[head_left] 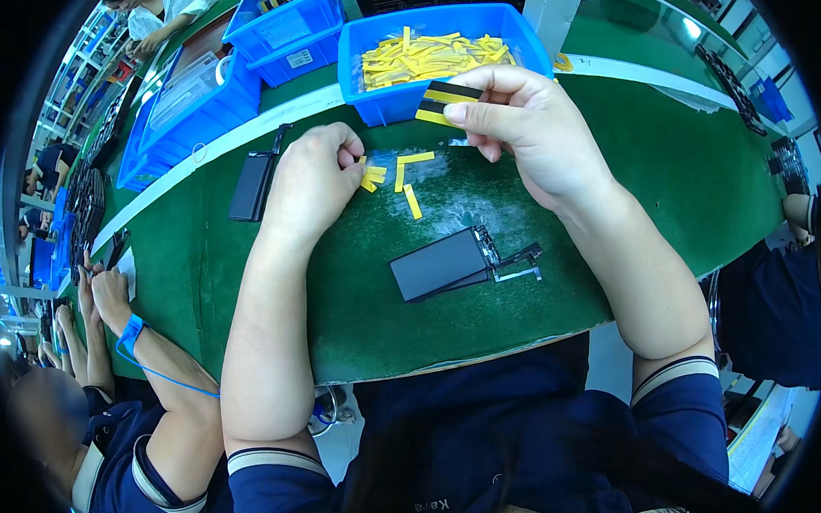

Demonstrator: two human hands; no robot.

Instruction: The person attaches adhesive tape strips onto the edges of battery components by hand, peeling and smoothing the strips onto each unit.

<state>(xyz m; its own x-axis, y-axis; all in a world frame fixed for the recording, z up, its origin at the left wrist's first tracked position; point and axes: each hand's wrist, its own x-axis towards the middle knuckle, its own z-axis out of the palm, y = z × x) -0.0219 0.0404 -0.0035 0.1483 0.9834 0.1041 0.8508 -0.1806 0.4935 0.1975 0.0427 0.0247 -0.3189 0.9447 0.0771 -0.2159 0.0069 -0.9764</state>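
- Nearest you, your dark blue sleeves (283,483) end above the elbows, and both bare forearms reach over the green bench (521,320).
- To your near left, a co-worker's arm wears a blue wrist strap (131,333) with a thin cord running off it.
- On the bench before you, between your forearms, lies a flat dark grey pack (440,266), a small circuit board and thin arms sticking out at its right end.
- Beyond that pack, loose yellow strips (413,202) lie apart from it, the two farther ones meeting at a corner.
- Left of those, your left hand (315,174) bends down, fingertips drawn close at a small cluster of yellow strips (372,177); you cannot tell whether it grips one.
- Left of that hand, a second dark pack (251,186) lies on the bench.
- Your right hand (514,117), raised farther off, pinches black-and-yellow pieces (452,92) between thumb and fingers.
- Just behind them, a blue bin (378,109) holds a heap of yellow strips (435,57).
- Far left of it stand stacked blue boxes (285,30).
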